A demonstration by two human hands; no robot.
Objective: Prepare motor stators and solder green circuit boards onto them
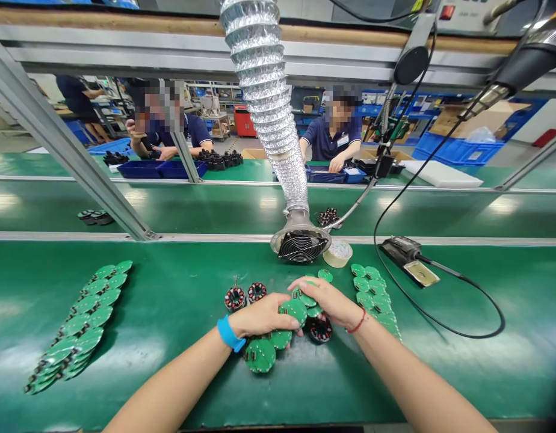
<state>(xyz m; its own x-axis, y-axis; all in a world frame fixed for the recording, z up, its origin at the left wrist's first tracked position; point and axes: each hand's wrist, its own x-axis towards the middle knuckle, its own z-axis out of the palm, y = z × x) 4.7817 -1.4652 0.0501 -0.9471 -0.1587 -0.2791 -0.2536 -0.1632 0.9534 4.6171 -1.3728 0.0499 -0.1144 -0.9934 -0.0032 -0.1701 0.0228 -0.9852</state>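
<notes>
Just in front of me, both hands are closed on round green circuit boards. My left hand (262,314), with a blue wristband, grips a round circuit board (293,314) between thumb and fingers. My right hand (330,300), with a red string bracelet, pinches the adjoining board (305,293). More boards (260,356) extend below my left hand; whether they are all joined is hidden by my fingers. Ring-shaped motor stators (235,298) with red and black windings stand beyond my left wrist. Another stator (320,331) lies under my right hand.
Stacked circuit board panels lie at left (86,313) and right (375,294). A fume duct with fan (304,246) hangs ahead, beside a tape roll (338,254). A soldering iron stand (407,258) and looping cable (440,328) are at right. Two co-workers sit across the bench.
</notes>
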